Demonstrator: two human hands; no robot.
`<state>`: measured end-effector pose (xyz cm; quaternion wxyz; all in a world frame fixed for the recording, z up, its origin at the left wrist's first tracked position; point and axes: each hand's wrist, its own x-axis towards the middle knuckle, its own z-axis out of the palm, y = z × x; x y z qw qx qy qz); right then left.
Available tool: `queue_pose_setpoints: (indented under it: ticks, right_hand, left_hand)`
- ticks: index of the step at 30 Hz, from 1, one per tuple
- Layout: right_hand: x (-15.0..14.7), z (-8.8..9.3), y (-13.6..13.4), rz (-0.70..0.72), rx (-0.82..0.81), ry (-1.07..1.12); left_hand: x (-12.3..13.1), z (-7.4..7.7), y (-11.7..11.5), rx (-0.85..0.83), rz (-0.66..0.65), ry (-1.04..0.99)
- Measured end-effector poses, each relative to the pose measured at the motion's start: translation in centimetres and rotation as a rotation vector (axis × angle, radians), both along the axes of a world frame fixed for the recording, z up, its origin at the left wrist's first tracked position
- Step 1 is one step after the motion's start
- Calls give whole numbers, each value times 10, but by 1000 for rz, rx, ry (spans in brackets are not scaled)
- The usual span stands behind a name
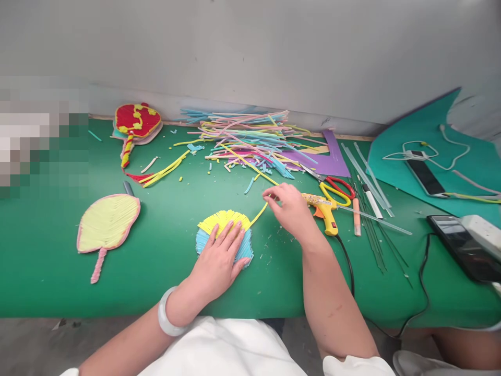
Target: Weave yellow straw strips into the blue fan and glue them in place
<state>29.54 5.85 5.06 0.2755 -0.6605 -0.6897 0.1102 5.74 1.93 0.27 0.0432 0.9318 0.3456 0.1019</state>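
Observation:
My left hand lies flat, fingers spread, on a fan-shaped piece made of pipe cleaners, yellow along the top and blue below. A yellow pipe cleaner runs from the piece's upper right edge up to my right hand, whose thumb and fingertips pinch it above the table. Another stretch of yellow pipe cleaner slants from the pile to behind that hand; whether the two are joined I cannot tell. Just right of my right hand lies a yellow hot glue gun, partly covered by the hand.
Behind is a pile of coloured pipe cleaners and purple foam sheet. Scissors, glue sticks, green wires and phones lie right. A pale yellow leaf-shaped fan and red fan lie left.

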Motion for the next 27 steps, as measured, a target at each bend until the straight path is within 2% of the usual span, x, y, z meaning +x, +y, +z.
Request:
queue_pose_setpoints:
  ticks: [3, 6, 11, 15, 17, 20, 23, 27]
  right_hand:
    - [10, 6, -14, -171, 123, 112]
    - [9, 2, -30, -271, 172, 167]
    - [-5, -15, -42, -247, 129, 212]
    - [-19, -16, -46, -215, 179, 135]
    - [-31, -14, -52, -162, 194, 42]
    - [-56, -16, -67, 20, 111, -98]
    - [-82, -25, -82, 197, 23, -225]
    - [-101, -35, -90, 287, -59, -294]
  left_hand:
    - [-1, -2, 0, 6, -6, 1]
    - [-1, -3, -1, -2, -12, -16]
    - [-2, 0, -1, -56, 11, -180]
    - [-11, 12, 0, -41, 90, -340]
    - [-20, 17, 0, 11, 108, -353]
    - [-37, 17, -2, 62, 121, -270]
    - [-50, 12, -7, 87, 122, -173]
    - [-55, 4, -11, 89, 81, -93]
